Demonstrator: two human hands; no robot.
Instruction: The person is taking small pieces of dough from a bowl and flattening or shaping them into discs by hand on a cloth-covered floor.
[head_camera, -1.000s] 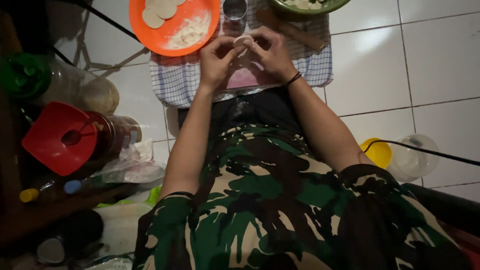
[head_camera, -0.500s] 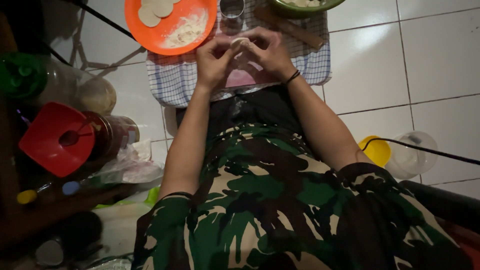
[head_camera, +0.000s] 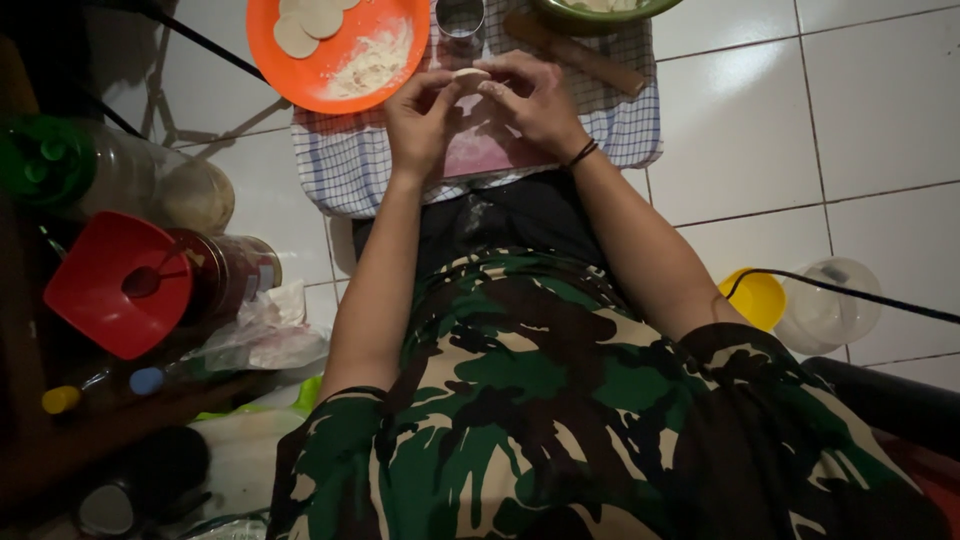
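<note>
- The plate (head_camera: 345, 55) was orange.
- The cloth (head_camera: 350, 165) was blue-and-white checked.
- The shirt (head_camera: 520, 400) was green, black and tan camouflage.
- The funnel (head_camera: 115, 285) was red.

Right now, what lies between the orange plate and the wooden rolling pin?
In the head view, a small round metal cutter ring stands between them on the checked cloth.

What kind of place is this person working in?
Probably a home kitchen floor used for food preparation. The person sits on white floor tiles with a checked cloth spread out, an orange plate holding round dough pieces, and jars beside them. Both hands pinch a small dough piece.
</note>
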